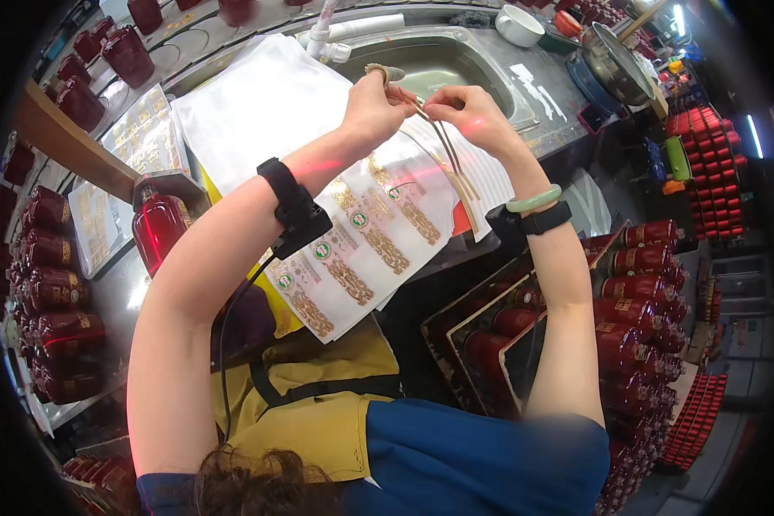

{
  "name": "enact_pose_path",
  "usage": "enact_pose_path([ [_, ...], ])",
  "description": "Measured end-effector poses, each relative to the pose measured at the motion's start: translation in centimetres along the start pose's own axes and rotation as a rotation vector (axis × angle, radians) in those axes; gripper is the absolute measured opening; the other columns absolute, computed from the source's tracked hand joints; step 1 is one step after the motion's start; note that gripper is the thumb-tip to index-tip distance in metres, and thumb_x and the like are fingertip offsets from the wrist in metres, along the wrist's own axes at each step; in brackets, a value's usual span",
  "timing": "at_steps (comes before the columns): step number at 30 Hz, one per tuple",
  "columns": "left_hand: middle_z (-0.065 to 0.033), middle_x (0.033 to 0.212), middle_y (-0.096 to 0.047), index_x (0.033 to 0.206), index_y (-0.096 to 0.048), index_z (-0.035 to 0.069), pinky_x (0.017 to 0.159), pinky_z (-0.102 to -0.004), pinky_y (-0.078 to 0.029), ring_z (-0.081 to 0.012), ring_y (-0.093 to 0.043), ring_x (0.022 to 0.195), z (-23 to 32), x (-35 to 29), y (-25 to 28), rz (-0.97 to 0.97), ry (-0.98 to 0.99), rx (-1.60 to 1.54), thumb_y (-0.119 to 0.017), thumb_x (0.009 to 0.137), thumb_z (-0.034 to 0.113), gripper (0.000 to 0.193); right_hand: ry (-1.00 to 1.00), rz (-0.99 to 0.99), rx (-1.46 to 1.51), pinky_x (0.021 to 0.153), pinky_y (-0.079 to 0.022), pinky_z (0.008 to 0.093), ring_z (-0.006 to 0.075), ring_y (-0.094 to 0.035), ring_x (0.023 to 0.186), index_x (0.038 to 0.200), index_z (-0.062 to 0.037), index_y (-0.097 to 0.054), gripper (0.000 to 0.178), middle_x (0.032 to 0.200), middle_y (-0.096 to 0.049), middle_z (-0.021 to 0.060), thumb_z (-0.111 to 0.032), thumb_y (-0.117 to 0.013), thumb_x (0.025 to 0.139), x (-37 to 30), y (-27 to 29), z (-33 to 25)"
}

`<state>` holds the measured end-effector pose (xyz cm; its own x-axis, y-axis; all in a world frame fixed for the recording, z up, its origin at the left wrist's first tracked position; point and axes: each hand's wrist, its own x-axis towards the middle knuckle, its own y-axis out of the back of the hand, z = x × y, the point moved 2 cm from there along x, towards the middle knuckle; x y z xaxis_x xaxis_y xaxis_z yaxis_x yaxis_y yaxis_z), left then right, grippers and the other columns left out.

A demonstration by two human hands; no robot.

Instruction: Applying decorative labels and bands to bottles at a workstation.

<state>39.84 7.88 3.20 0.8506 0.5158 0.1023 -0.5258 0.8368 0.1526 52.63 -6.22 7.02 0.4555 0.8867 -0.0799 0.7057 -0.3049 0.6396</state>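
My left hand (375,107) and my right hand (471,114) are raised close together over a stack of white label sheets with gold patterns (353,232). Between them they pinch a narrow gold-edged label strip (445,150) that hangs down toward the stack. A finger cot covers one left fingertip. A black strap with a cable sits on my left wrist; a green bangle and a black band sit on my right wrist. A dark red bottle (156,225) stands under a metal holder at my left elbow.
A steel sink (443,60) with a white tap lies behind the sheets. Several dark red bottles fill the left bench (56,301), the conveyor at the top left, and trays at the right (636,284). A white bowl (519,24) and a pot stand at the back.
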Motion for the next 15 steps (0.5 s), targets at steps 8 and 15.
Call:
enact_pose_path([
  [8,-0.0204,0.120,-0.064,0.140,-0.040,-0.010,0.091,-0.0311,-0.058,-0.0205,-0.070,0.105,-0.08,-0.41,-0.26,-0.036,0.101,-0.257,-0.084,0.079,0.001,0.076,-0.002,0.000,0.102,0.079,-0.046,0.0248,0.0077,-0.057,0.088,0.107,0.0028,-0.070,0.027,0.095,-0.068,0.0016,-0.023,-0.066,0.100,-0.14,-0.05,0.30],
  [15,-0.0181,0.118,-0.066,0.139,-0.042,-0.009,0.093,-0.0311,-0.056,-0.0202,-0.070,0.103,-0.19,-0.44,-0.33,-0.033,0.080,-0.296,-0.082,0.080,0.000,0.072,0.039,0.016,0.093,0.078,-0.045,0.0241,0.0064,-0.055,0.086,0.107,0.0014,-0.070,0.026,0.094,-0.067,-0.0002,-0.023,-0.066,0.101,-0.44,-0.30,0.33],
])
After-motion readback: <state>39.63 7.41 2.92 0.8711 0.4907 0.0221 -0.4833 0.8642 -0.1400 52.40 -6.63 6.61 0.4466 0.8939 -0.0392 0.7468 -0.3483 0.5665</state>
